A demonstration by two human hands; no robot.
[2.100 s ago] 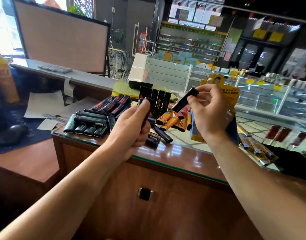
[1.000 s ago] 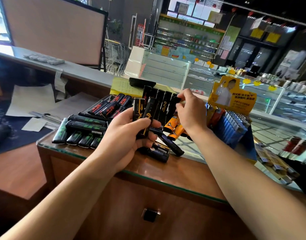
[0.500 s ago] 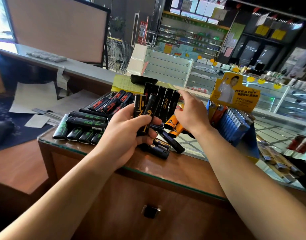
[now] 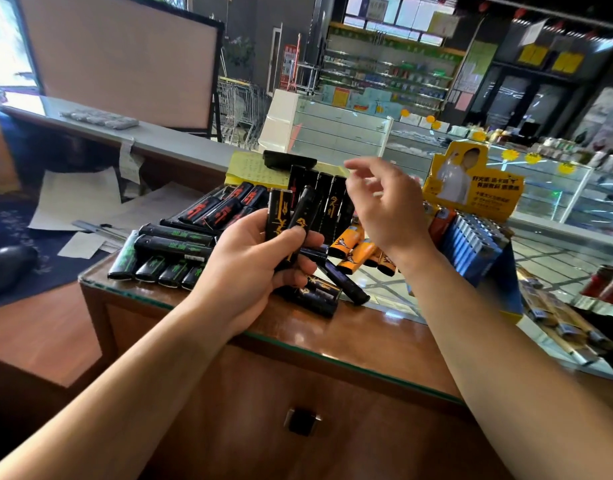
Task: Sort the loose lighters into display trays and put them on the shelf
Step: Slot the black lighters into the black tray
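Clutching two black lighters with orange markings [image 4: 287,220] upright over the tabletop [image 4: 333,327], the left hand [image 4: 249,261] has its grip curled tight around them. The right hand [image 4: 384,206] hovers above the pile, fingers loose, grip empty. Below lie black lighters marked green [image 4: 166,252], red [image 4: 222,206], and orange ones [image 4: 353,251].

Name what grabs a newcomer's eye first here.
The left hand at centre, gripping two black lighters with orange markings upright over the glass counter. The right hand hovers open and empty beside it. Behind lies a pile of black lighters, with a yellow display tray at right.
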